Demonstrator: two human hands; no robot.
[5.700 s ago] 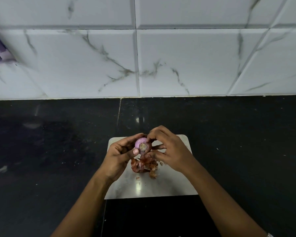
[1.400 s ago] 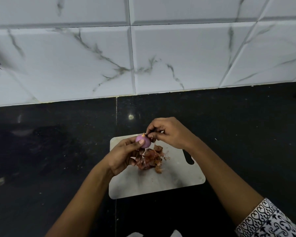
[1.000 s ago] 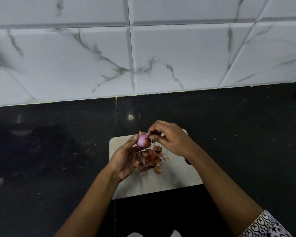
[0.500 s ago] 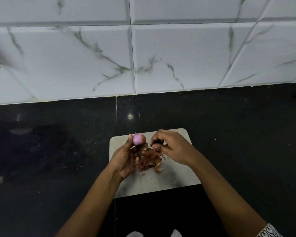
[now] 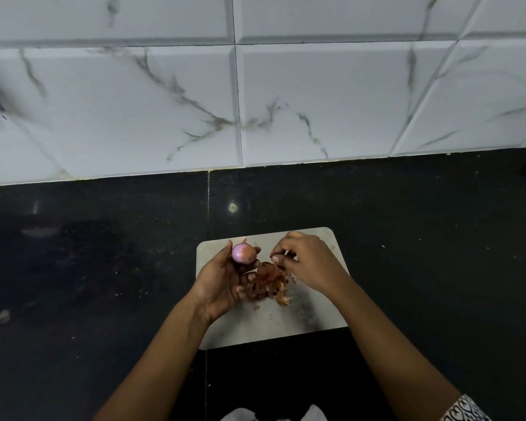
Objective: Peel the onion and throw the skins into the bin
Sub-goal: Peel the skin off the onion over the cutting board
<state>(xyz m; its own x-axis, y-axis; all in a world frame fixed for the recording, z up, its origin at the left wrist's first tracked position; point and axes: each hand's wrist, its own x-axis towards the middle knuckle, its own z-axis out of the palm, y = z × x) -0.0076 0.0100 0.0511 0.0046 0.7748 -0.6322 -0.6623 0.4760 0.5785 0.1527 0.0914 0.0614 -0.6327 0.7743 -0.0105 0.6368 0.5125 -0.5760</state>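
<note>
A small purple onion [image 5: 243, 253], with a brown patch of skin on its right side, sits between the thumb and fingertips of my left hand [image 5: 225, 278] above the white cutting board [image 5: 310, 317]. My right hand [image 5: 308, 261] hovers just right of it with curled fingers, its thumb and forefinger pinched together over the pile; whether they hold a scrap I cannot tell. A pile of reddish-brown onion skins [image 5: 268, 282] lies on the board between my hands. No bin is in view.
The board lies on a black stone counter [image 5: 104, 268] speckled with small crumbs. A white marble-patterned tiled wall [image 5: 286, 101] rises behind it. A seam [image 5: 208, 202] runs through the counter above the board.
My right hand has drawn away from the onion, rightward and down over the skin pile. My left hand has kept the onion and turned it slightly.
</note>
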